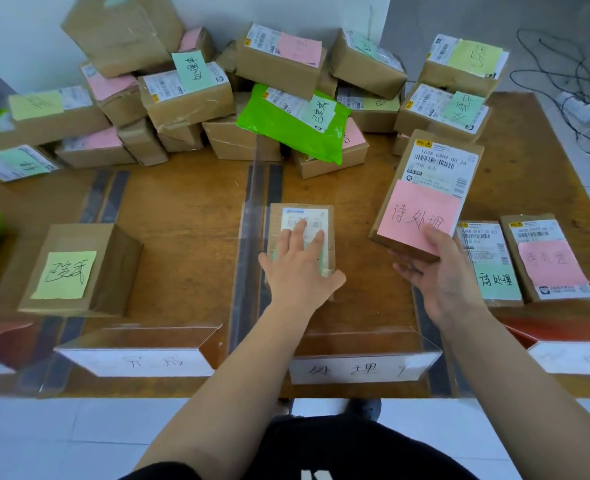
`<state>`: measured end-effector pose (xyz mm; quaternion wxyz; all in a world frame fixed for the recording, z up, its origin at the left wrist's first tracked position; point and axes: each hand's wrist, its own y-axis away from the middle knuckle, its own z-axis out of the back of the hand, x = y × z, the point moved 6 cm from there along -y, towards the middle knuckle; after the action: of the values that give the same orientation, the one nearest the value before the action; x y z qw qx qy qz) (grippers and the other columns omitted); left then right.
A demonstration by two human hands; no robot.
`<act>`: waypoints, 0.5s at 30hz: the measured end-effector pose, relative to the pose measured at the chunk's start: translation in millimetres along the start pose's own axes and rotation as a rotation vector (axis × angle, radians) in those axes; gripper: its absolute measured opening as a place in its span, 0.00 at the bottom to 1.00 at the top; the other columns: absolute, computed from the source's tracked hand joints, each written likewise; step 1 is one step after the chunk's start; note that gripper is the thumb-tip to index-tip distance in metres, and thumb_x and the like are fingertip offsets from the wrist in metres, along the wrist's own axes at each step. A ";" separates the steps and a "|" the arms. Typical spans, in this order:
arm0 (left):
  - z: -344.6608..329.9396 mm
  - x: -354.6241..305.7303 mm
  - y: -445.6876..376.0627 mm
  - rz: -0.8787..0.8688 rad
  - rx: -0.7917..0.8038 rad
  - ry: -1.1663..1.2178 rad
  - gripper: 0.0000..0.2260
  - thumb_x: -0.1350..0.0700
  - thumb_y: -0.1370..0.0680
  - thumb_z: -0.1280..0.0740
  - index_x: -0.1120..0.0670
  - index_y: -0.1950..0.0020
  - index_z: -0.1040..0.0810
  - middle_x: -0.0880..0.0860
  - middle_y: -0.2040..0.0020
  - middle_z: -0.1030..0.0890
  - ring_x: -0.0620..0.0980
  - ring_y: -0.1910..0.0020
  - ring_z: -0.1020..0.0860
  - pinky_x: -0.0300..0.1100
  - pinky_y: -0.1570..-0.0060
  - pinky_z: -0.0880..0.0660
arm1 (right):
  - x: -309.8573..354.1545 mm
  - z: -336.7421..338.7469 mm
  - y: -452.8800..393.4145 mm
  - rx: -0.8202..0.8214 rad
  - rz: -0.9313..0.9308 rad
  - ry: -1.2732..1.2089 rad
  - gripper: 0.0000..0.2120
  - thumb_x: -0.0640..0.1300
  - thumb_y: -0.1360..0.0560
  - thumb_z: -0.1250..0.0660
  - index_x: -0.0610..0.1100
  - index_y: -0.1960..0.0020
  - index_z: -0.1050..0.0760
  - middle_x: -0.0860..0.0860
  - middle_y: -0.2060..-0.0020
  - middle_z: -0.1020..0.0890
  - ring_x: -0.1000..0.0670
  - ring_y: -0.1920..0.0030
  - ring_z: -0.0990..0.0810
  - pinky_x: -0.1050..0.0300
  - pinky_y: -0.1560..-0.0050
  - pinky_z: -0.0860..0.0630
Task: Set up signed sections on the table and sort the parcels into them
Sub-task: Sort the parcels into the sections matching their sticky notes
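We held the pink-noted parcel [425,192] in our right hand [439,271], long axis pointing away; its section lay rightward. Left hand [297,268] lay flat on the middle parcel [302,220].

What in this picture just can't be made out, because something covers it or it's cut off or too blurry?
- Parcel under the left hand: hand hides its note, head view.
- Right-hand sign: cut by the frame edge, blurred.
- Near signs: writing too faint.
- Pile at the back: lower boxes' notes hidden by those above.
- Right hand: fingers under its parcel hidden.
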<state>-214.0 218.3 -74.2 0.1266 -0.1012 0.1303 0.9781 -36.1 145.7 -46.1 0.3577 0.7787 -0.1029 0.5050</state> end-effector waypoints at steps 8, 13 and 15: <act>-3.4 15.1 15.1 0.047 0.011 0.014 0.29 0.40 0.25 0.38 0.44 0.27 0.43 0.49 0.23 0.47 0.53 0.25 0.51 0.66 0.31 0.50 | 0.0 -11.6 18.4 0.035 0.002 -0.004 0.12 0.45 0.22 0.37 0.48 0.39 0.31 0.48 0.50 0.18 0.45 0.54 0.17 0.47 0.48 0.22; -1.1 5.1 20.8 -0.014 -0.022 -0.015 0.27 0.40 0.23 0.41 0.45 0.26 0.43 0.50 0.22 0.48 0.54 0.23 0.54 0.65 0.30 0.60 | 3.2 -11.8 30.1 0.050 0.019 0.023 0.12 0.45 0.22 0.38 0.48 0.39 0.30 0.49 0.51 0.18 0.45 0.54 0.17 0.46 0.46 0.23; 10.1 -3.5 23.2 -0.052 -0.065 0.147 0.24 0.42 0.21 0.44 0.45 0.26 0.42 0.49 0.23 0.46 0.52 0.23 0.52 0.57 0.27 0.57 | 8.0 -8.1 35.5 0.039 0.038 0.033 0.13 0.45 0.22 0.37 0.47 0.38 0.30 0.49 0.51 0.17 0.45 0.53 0.17 0.45 0.44 0.23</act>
<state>-218.7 198.7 -58.5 0.1386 -0.1802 0.1048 0.9681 -56.7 127.0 -21.2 0.3345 0.7750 -0.1020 0.5264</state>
